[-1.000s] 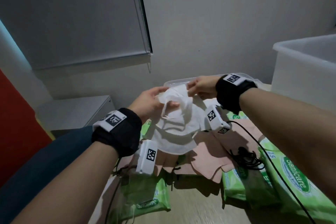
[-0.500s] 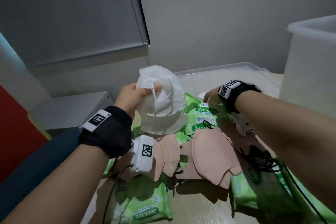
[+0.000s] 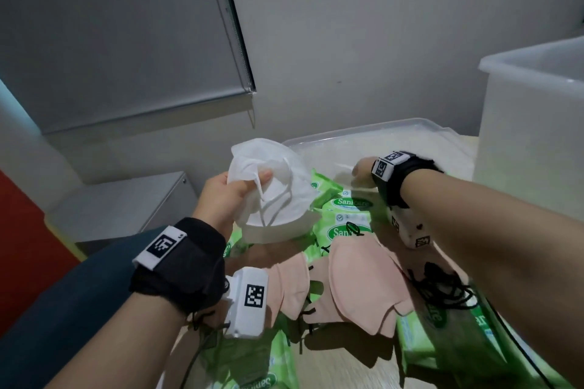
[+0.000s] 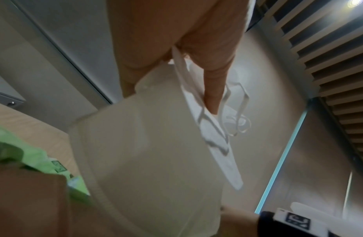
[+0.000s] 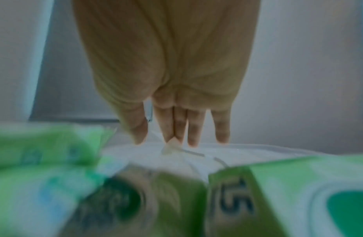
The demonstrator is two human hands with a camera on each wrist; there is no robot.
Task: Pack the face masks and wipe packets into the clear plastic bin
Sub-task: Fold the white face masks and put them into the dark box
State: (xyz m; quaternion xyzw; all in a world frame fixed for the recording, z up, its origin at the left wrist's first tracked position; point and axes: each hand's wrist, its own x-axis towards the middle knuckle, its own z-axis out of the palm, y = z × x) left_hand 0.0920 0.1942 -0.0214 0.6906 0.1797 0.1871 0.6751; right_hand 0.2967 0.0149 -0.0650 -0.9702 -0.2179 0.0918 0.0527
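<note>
My left hand (image 3: 243,186) grips a stack of white cup-shaped face masks (image 3: 278,202) above the table; in the left wrist view a finger (image 4: 214,94) presses on the masks (image 4: 156,152) and their ear loops. My right hand (image 3: 361,170) reaches down behind the pile. In the right wrist view that right hand (image 5: 176,137) has straight fingers whose tips touch a flat white mask (image 5: 227,154) lying on the table. Pink masks (image 3: 357,281) and green wipe packets (image 3: 347,208) lie below my arms. The clear plastic bin (image 3: 531,123) stands at the right.
A clear flat lid (image 3: 410,139) lies on the wooden table behind the pile. Black cords (image 3: 442,290) trail over packets near my right forearm. More green packets (image 3: 252,366) lie at the front edge. A grey cabinet (image 3: 126,205) stands to the left, a wall behind.
My right hand let go of the white masks and dropped to the table behind the packets. My left hand kept the masks, raised them, then lowered them slightly.
</note>
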